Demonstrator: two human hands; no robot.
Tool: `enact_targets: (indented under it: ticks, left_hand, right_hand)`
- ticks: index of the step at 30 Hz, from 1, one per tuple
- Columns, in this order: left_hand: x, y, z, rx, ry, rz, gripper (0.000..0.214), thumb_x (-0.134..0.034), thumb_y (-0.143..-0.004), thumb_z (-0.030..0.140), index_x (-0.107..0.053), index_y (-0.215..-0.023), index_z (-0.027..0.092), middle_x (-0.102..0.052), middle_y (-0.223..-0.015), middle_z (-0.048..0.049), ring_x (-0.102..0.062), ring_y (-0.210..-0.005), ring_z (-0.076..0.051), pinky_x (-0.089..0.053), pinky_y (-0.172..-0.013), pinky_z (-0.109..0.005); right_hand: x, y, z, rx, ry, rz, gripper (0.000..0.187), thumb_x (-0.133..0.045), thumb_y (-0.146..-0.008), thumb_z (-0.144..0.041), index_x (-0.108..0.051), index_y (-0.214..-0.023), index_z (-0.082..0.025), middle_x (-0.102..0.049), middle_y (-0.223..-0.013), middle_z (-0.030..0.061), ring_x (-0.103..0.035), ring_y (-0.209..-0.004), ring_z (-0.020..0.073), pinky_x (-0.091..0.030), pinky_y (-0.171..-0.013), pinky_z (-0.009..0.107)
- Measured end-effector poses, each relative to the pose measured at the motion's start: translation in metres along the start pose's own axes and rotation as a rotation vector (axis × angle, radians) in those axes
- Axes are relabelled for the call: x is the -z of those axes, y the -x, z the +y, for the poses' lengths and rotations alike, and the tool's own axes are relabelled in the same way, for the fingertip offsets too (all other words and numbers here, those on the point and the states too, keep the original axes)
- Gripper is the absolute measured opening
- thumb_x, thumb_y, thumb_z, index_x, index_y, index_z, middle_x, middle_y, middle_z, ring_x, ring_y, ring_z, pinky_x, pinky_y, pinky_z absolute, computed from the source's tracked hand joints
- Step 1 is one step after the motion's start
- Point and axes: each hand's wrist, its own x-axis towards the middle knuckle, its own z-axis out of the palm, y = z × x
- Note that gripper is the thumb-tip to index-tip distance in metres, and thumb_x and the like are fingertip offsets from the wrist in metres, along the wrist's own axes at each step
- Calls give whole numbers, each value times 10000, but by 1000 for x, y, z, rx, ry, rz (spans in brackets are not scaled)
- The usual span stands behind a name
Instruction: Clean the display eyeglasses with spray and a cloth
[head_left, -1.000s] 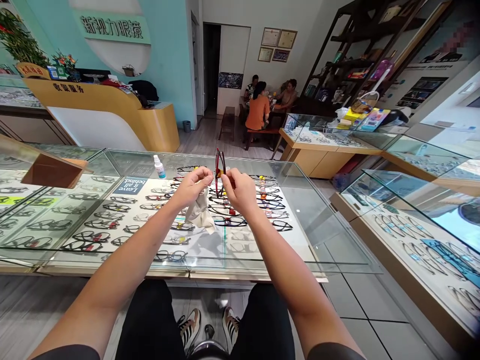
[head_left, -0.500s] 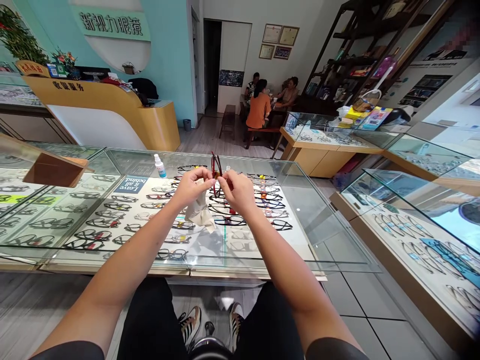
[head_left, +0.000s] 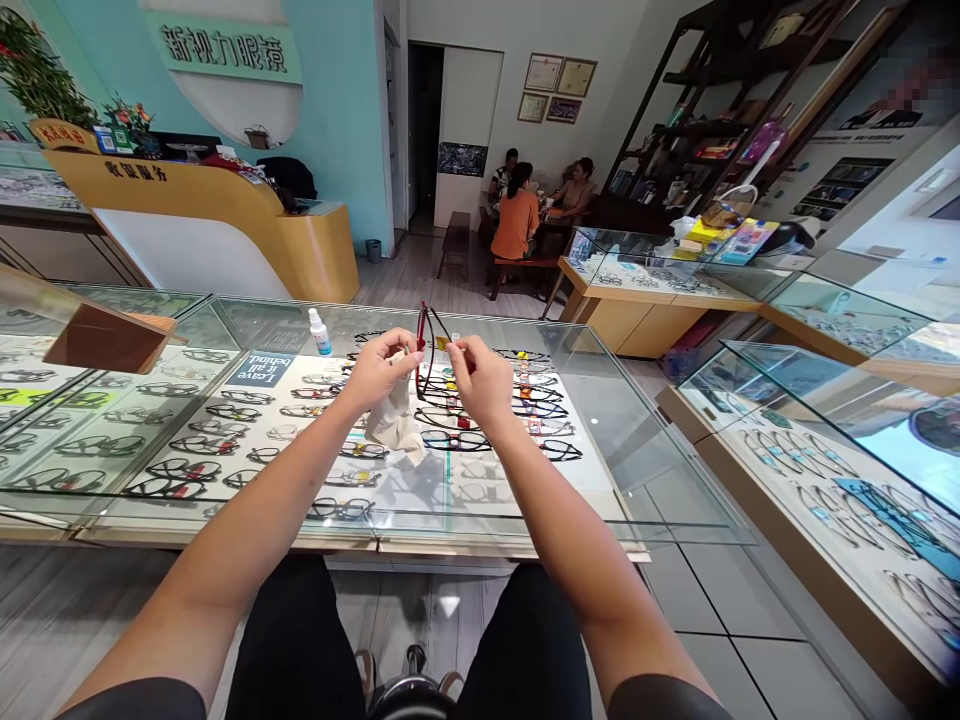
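Over the glass display case (head_left: 622, 470), my left hand (head_left: 384, 368) pinches a pair of dark red eyeglasses (head_left: 421, 330), held upright on edge. A beige cloth (head_left: 397, 420) hangs down from the same hand. My right hand (head_left: 484, 380) has its thumb and fingers closed at the end of the temple arm reaching toward it; the exact contact is small. A yellowish tag (head_left: 442, 342) shows beside those fingertips. Rows of eyeglasses lie under the glass below both hands.
A white spray bottle (head_left: 319, 332) stands on the glass to the left. Further left is a brown slanted mirror or panel (head_left: 105, 338). More display cases (head_left: 817, 470) line the right side. Several people sit at a table at the back, one in an orange top (head_left: 514, 225).
My hands have moved apart, with the right hand shifting slightly right. The eyeglasses have turned, so a temple arm now slants toward the right hand. The cloth still hangs from the left.
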Motion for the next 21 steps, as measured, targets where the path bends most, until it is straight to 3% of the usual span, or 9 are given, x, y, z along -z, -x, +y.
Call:
enact_targets:
  ticks: [5,8,11,15,18,21]
  left_hand:
    - [-2,2,-1,70,-4,0,351,-827,-818,520,-653,-812,214,-685,-836,-22,-612,-797,-195,-482,-780,-321]
    - [-1,2,-4,86,-16,19,340,-827,-825,523,-696,-843,210,-705,-845,-23,-620,-807,-197,-483,-797,-325]
    - [1,1,-6,103,-35,70,350,-831,-810,538,-750,-855,201,-722,-851,-31,-616,-805,-199,-474,-792,-329]
    - [0,1,-6,128,-32,97,382,-847,-789,567,-806,-884,199,-760,-887,-46,-635,-808,-208,-491,-796,-345]
    - [-5,3,-5,141,-24,113,414,-868,-763,599,-835,-879,203,-787,-911,-64,-670,-854,-232,-523,-821,-361]
    - [-11,5,-4,149,1,125,452,-898,-723,630,-863,-864,202,-825,-984,-97,-715,-957,-272,-561,-907,-398]
  right_hand:
    - [2,-1,5,-125,-7,177,447,-454,-1167,-555,-739,-1106,-216,-818,-799,33,-731,-663,183,-425,-676,298]
    - [5,-4,7,-101,-2,261,430,-466,-1160,-543,-731,-1224,-212,-863,-988,78,-773,-773,207,-517,-763,329]
    - [6,-6,10,-39,-11,321,474,-557,-1114,-566,-623,-1414,-204,-828,-1239,141,-781,-960,255,-591,-906,405]
    - [0,-4,13,56,10,336,634,-694,-1022,-613,-488,-1479,-226,-698,-1448,205,-696,-1306,342,-577,-1107,533]
    - [-8,-2,14,122,58,320,671,-704,-1005,-636,-462,-1474,-223,-612,-1548,247,-604,-1466,379,-525,-1198,598]
    - [-12,-1,14,101,100,280,750,-668,-1008,-677,-436,-1532,-194,-527,-1621,286,-516,-1563,405,-471,-1258,638]
